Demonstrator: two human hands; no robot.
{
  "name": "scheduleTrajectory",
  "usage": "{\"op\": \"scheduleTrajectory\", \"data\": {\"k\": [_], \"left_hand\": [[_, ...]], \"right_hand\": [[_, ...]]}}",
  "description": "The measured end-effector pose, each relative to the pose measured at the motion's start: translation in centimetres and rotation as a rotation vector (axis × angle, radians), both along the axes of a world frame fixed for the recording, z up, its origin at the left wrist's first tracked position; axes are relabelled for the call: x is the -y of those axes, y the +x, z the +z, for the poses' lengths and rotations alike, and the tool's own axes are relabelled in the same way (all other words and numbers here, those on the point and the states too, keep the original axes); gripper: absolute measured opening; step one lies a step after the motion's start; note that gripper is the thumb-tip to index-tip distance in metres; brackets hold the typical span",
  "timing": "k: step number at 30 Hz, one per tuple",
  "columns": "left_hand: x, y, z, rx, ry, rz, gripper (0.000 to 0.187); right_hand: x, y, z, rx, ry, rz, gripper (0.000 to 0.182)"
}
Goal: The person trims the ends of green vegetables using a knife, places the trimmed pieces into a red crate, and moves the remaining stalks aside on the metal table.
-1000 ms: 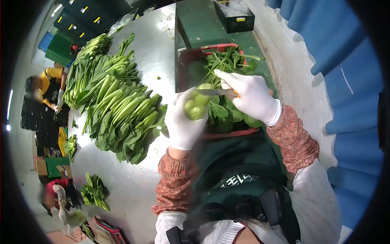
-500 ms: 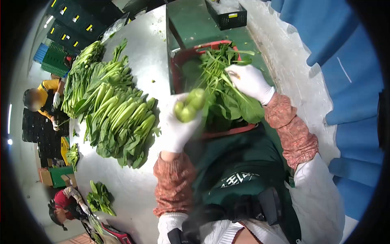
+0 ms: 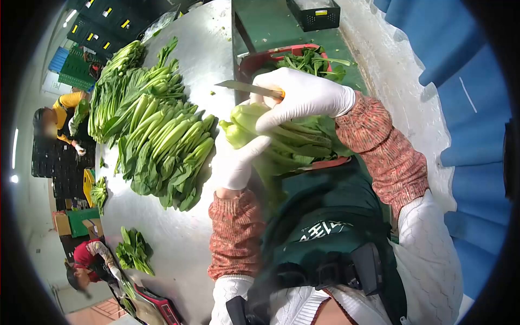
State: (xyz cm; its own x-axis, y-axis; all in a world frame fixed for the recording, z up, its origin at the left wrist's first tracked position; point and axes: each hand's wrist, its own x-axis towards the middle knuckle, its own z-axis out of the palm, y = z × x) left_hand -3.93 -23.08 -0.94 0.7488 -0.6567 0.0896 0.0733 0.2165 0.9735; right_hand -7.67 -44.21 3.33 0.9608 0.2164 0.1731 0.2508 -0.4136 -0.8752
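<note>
My gloved left hand is wrapped round a leafy green vegetable, its pale cut stem end pointing left and its leaves trailing right. In my gloved right hand is a small knife with a yellow-orange handle, its blade pointing left above the stem end. The thumb of that same hand presses against the stalks. Beneath both hands stands a red basket with loose green leaves inside. To the left, a long pile of leafy greens lies on the metal table.
A black crate sits at the back beyond the basket. Two other people work across the table, one in a yellow top, one in a red top. A smaller bunch of greens lies near the latter. Blue curtain hangs at right.
My right hand has moved left from the basket to the vegetable in my left hand, and the knife blade now shows. The vegetable has turned from stem-end up to lying sideways.
</note>
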Motion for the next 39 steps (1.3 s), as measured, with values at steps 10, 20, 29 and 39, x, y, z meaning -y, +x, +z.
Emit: {"op": "scheduleTrajectory", "data": {"k": [10,20,29,39], "left_hand": [[-8.5,4.7,-3.2,-0.519,-0.542,0.265,0.057],[-26.1,4.7,-7.2,-0.067,-0.916,0.508,0.052],[-42.8,-2.5,-10.8,-0.243,-0.864,1.242,0.038],[-61.3,-1.3,-10.3,-0.598,-0.666,1.812,0.088]], "right_hand": [[4.0,-0.1,-0.3,0.059,0.171,-0.422,0.028],[10.2,-1.8,-14.2,-0.113,0.106,-0.718,0.044],[7.0,-4.6,-21.7,-0.401,0.075,-0.691,0.037],[4.3,-4.2,-21.2,-0.445,0.073,-0.689,0.038]]}}
